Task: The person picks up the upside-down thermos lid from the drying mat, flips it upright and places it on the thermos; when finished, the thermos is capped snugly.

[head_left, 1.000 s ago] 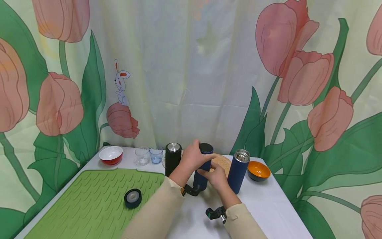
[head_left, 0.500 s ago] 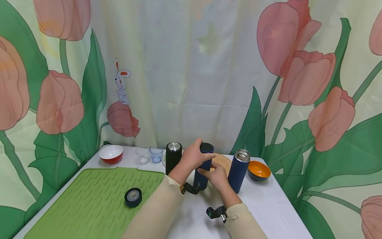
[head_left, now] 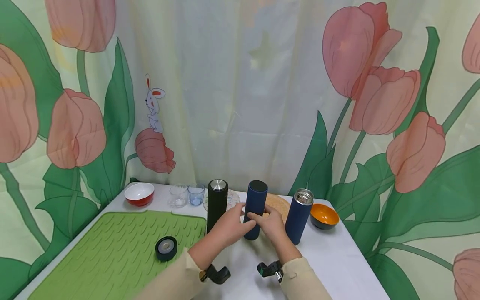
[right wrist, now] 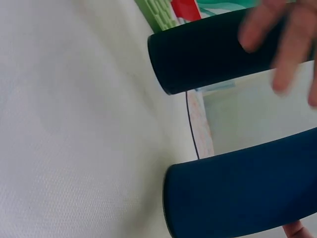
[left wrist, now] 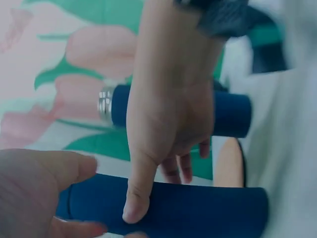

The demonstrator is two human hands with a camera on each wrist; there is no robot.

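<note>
A capped dark-blue insulated bottle (head_left: pixel 256 198) stands upright in the middle of the table. My right hand (head_left: pixel 273 223) holds it from the right side, the thumb across its front and the other fingers behind. My left hand (head_left: pixel 230 225) is just left of the bottle, its fingers loosely spread; in the right wrist view these fingers (right wrist: pixel 287 54) are blurred and apart from the blue bottle. Right of it stands a second blue bottle (head_left: pixel 298 218) without a lid, its silver threaded neck showing. A black bottle lid (head_left: pixel 166 248) lies on the green drying mat (head_left: pixel 123 254).
A black flask (head_left: pixel 217 204) with a silver top stands close behind my left hand. Along the back are a red-and-white bowl (head_left: pixel 139 194), two glass cups (head_left: pixel 196 194), a patterned plate (head_left: pixel 233 197) and a round wooden board (head_left: pixel 279 204). An orange bowl (head_left: pixel 324 214) stands far right.
My left hand has come off the top of the middle bottle and moved down and left, showing its cap. The right hand stays on the bottle.
</note>
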